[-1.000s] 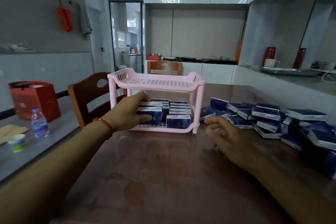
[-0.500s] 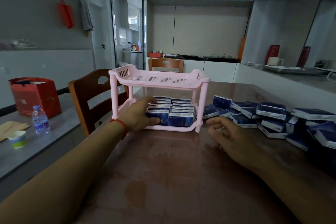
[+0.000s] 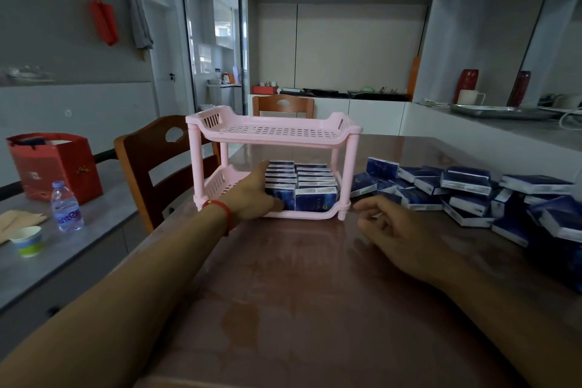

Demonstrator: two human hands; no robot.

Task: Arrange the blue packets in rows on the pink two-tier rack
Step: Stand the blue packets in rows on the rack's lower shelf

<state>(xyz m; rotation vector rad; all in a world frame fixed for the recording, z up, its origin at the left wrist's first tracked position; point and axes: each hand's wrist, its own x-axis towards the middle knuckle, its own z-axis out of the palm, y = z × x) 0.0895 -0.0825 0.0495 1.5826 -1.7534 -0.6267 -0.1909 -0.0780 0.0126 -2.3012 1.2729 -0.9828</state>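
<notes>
The pink two-tier rack (image 3: 273,132) stands on the brown table. Its top tier is bare. On its lower tier, blue packets (image 3: 316,198) stand in two rows running front to back. My left hand (image 3: 252,194) reaches into the lower tier and grips the front packet of the left row, thumb on its face. My right hand (image 3: 390,227) hovers low over the table just right of the rack, fingers loosely curled, holding nothing. A loose heap of blue packets (image 3: 466,187) lies on the table to the right.
A wooden chair (image 3: 151,161) stands left of the rack, another behind it. On the grey side counter at left are a water bottle (image 3: 66,206), a paper cup (image 3: 27,241) and a red bag (image 3: 55,164). A white counter ledge (image 3: 504,132) runs along the right.
My left hand has pushed a little deeper into the lower tier along the left row. My right hand has stayed beside the rack. The camera has tilted up slightly.
</notes>
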